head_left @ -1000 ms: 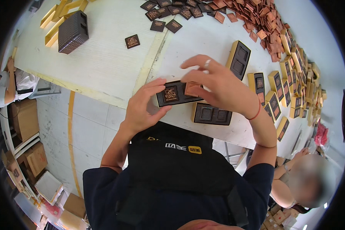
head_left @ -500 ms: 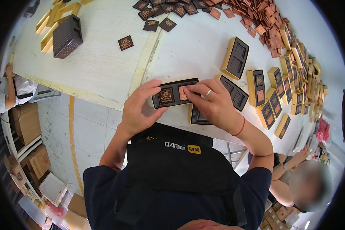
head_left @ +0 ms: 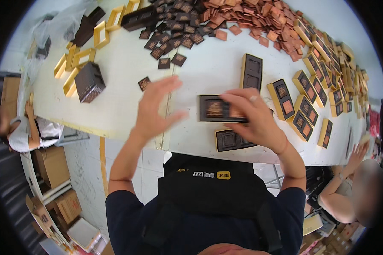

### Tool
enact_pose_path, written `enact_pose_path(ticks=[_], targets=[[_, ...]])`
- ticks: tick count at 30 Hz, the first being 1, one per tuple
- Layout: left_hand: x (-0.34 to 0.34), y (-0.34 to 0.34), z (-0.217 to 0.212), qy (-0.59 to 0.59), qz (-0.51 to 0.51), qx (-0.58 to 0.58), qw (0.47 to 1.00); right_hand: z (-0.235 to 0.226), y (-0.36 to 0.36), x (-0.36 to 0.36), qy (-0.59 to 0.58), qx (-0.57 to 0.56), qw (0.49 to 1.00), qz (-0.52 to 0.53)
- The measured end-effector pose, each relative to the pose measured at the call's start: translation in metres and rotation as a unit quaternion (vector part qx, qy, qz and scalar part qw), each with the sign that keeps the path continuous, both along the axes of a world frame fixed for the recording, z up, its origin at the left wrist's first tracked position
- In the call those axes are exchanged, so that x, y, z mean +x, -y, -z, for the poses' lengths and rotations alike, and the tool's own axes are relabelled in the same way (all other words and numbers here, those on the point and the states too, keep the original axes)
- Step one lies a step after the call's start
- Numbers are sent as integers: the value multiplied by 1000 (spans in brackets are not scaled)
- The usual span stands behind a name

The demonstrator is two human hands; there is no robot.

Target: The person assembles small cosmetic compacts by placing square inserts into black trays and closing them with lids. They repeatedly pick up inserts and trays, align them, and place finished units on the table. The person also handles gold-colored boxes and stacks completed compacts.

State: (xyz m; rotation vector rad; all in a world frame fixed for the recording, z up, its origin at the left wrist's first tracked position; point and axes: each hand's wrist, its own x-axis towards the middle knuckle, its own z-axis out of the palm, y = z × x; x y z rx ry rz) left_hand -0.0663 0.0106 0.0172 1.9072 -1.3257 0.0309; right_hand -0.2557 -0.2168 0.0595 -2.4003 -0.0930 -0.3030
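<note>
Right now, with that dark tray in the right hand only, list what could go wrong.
1. The right hand alone holds the dark tray above the table, while the open left hand is off it; the tray might tilt and shed its square pieces.
2. An empty dark tray lies just below near the table edge; a careless set-down could nudge it off.
3. The left hand hovers near a loose dark square and could brush it.

Your head camera looks steeply down from above your chest, close over the white table [head_left: 115,76], facing its far edge.
</note>
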Motion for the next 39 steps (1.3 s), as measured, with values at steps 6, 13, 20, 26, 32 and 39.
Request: enact_pose_path(ticks=[6, 13, 20, 26, 32, 39], targets=[[86, 54, 33, 146, -42, 116, 982, -3, 55, -151, 32, -54, 885, 461], [86, 84, 25, 139, -6, 55, 989, 24, 112, -281, -45, -225, 712, 664], [2, 139, -3, -448, 121, 48, 885, 79, 166, -284, -22, -272, 643, 716], [-18, 168, -8, -480, 121, 43, 868, 96, 206, -287, -30, -316, 623, 715], [-2, 218, 16, -452, 45, 25, 891, 92, 247, -250, -71, -253, 661, 702], [-2, 240, 26, -407, 61, 66, 909, 95, 285, -227, -94, -209, 700, 676]])
